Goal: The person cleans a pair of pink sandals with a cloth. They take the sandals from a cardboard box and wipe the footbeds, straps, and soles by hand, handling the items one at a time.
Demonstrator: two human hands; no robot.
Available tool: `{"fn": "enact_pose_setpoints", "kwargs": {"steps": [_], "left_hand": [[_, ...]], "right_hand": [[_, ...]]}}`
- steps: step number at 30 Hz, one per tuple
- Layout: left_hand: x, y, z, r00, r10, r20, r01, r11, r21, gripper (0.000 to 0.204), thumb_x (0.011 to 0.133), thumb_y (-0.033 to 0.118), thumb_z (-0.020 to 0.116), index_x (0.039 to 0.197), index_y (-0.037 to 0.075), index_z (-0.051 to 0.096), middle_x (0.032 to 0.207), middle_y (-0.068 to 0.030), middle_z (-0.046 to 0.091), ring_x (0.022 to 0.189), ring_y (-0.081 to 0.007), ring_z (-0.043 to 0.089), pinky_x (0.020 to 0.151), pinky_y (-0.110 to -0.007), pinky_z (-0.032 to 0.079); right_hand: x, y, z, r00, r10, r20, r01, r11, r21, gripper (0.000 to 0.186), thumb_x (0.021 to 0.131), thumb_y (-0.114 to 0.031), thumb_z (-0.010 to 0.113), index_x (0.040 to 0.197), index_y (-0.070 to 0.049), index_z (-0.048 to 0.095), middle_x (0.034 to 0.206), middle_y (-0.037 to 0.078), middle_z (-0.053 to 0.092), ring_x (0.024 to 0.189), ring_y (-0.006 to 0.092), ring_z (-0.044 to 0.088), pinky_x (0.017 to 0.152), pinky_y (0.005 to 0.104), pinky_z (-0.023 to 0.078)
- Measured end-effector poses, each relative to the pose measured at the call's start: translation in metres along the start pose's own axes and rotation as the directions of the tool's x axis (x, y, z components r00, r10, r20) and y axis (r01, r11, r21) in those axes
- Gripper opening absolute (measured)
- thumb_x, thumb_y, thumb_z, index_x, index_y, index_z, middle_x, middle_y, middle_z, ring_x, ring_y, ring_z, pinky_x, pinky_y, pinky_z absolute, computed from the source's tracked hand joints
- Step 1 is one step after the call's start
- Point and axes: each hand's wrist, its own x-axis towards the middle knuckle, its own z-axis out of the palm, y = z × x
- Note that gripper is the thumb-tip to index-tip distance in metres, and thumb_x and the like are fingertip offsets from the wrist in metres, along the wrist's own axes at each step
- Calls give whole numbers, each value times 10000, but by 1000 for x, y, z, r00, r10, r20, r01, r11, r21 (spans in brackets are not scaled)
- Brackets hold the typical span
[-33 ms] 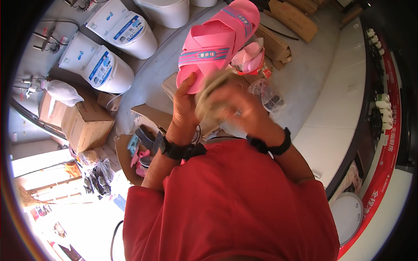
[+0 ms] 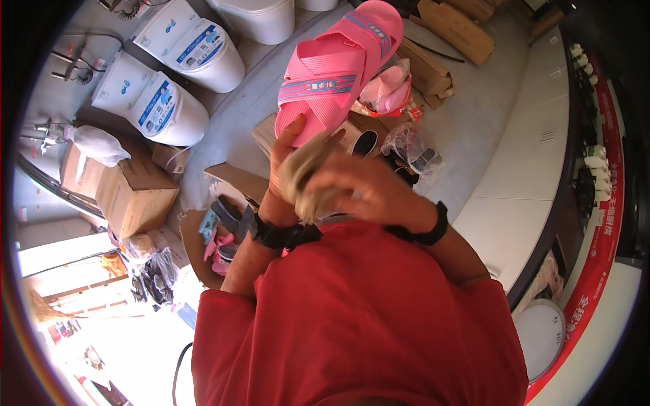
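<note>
Pink cross-strap slippers (image 2: 315, 68) with blue-striped bands are held up in front of me, seemingly two overlapping. My left hand (image 2: 284, 162) grips them at the lower end, its thumb on the insole. My right hand (image 2: 376, 186) has its fingers curled round a beige cloth (image 2: 305, 172), whose outline is partly blurred. The cloth lies against the left hand's palm side, just below the slippers, and hides part of that hand. Each wrist wears a black band.
Beneath my hands stand open cardboard boxes with dark footwear (image 2: 365, 143) and bagged shoes (image 2: 423, 161). A carton (image 2: 139, 189) and white toilets (image 2: 169, 111) are on the left. Pale cabinets (image 2: 508, 169) line the right. More footwear fills a box (image 2: 193, 237) by my left forearm.
My right hand and the cloth have moved down and to the left, off the slippers' lower end. Dark footwear behind them now shows. The slippers and left hand have hardly moved.
</note>
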Motion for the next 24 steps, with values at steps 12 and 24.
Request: {"fn": "enact_pose_setpoints", "kwargs": {"steps": [12, 24], "left_hand": [[17, -15, -9, 992, -126, 14, 120, 903, -413, 354, 879, 342, 489, 999, 21, 579, 980, -129, 625, 921, -257, 584, 848, -390, 465], [15, -23, -18, 997, -65, 48, 80, 888, -454, 433, 884, 377, 446, 1111, 17, 526, 1084, -151, 583, 980, -273, 570, 879, -397, 460]], "right_hand": [[1, 12, 1, 813, 247, -527, -222, 969, 112, 216, 785, -53, 614, 982, -15, 534, 887, 27, 566, 795, 85, 522, 707, 227, 434], [2, 39, 14, 680, 558, -476, -167, 750, 640, 670, 723, -101, 735, 1268, -16, 353, 1035, 83, 519, 827, 136, 566, 679, 262, 498]]}}
